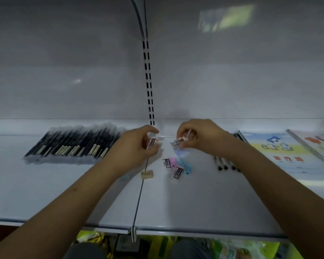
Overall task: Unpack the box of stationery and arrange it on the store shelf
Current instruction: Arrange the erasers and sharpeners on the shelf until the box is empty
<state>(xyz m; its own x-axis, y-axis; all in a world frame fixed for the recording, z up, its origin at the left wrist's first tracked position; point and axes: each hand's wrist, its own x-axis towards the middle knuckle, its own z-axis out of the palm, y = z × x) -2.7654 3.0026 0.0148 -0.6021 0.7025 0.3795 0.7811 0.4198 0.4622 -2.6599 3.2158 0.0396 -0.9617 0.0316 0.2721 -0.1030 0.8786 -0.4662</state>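
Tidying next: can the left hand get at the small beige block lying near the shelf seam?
Probably yes. The beige block lies bare just below the left hand, but its fingers already pinch a small labelled eraser.

Each hand, left hand (137, 144) and right hand (198, 136), pinches a small packet above the shelf (45, 193).

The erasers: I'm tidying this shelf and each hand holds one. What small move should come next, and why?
Probably set the eraser in the left hand down beside the pink and blue ones lying on the shelf, then the right hand's eraser. Those loose ones already form a group between the pens and the booklets.
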